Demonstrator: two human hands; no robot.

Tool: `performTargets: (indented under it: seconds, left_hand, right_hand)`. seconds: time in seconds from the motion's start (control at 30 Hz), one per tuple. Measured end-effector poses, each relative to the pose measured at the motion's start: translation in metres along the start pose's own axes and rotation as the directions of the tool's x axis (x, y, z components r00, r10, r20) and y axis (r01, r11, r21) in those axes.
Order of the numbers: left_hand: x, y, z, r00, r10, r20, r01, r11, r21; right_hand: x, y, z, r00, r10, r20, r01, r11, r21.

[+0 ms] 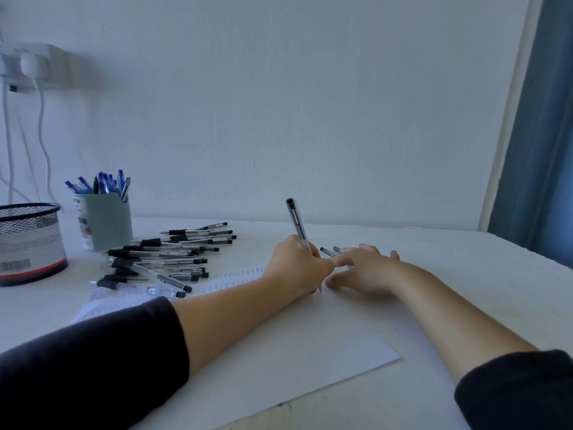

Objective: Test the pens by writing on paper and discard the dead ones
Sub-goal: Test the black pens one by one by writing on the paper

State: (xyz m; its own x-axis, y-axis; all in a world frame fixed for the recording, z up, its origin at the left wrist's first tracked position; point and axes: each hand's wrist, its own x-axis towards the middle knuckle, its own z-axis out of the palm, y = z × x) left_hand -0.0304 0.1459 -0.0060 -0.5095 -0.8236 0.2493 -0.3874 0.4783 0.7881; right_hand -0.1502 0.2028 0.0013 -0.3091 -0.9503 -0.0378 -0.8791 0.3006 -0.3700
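Observation:
My left hand (297,265) grips a clear pen with a black cap end (297,220), held upright with its tip down on the white sheet of paper (294,352). Rows of small written words run across the sheet's far left part. My right hand (362,268) lies with spread fingers on the paper's far right edge, next to my left hand. Two more black-tipped pens (328,252) lie just beyond its fingers, partly hidden. A pile of several clear pens with black grips (167,256) lies on the table to the left of the paper.
A pale green cup (105,221) full of blue pens stands at the back left. A black wire-mesh basket (31,243) sits at the far left edge. Cables hang from a wall socket (31,66). A blue curtain (539,135) borders the right.

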Motion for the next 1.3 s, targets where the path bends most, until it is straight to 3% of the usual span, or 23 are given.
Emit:
performTargets:
  seconds: [0.97,1.07,1.17,1.3]
  left_hand:
    - [-0.002,0.000,0.001,1.000,0.023,0.015,-0.023,1.000,0.001]
    - [0.002,-0.004,-0.003,0.998,-0.056,-0.023,0.049,0.973,-0.227]
    - [0.007,-0.002,-0.012,0.988,-0.153,-0.012,0.121,0.826,-0.550]
    - [0.016,-0.002,-0.023,0.971,-0.218,-0.096,0.123,0.804,-0.581]
  right_hand:
    - [0.004,0.003,0.002,1.000,0.009,-0.009,-0.009,1.000,0.012]
    - [0.005,0.005,0.002,1.000,0.008,-0.008,-0.007,1.000,0.026]
    - [0.005,0.005,0.000,1.000,0.000,-0.008,0.000,1.000,0.027]
    - [0.005,0.005,0.000,1.000,0.014,0.000,-0.014,0.999,0.032]
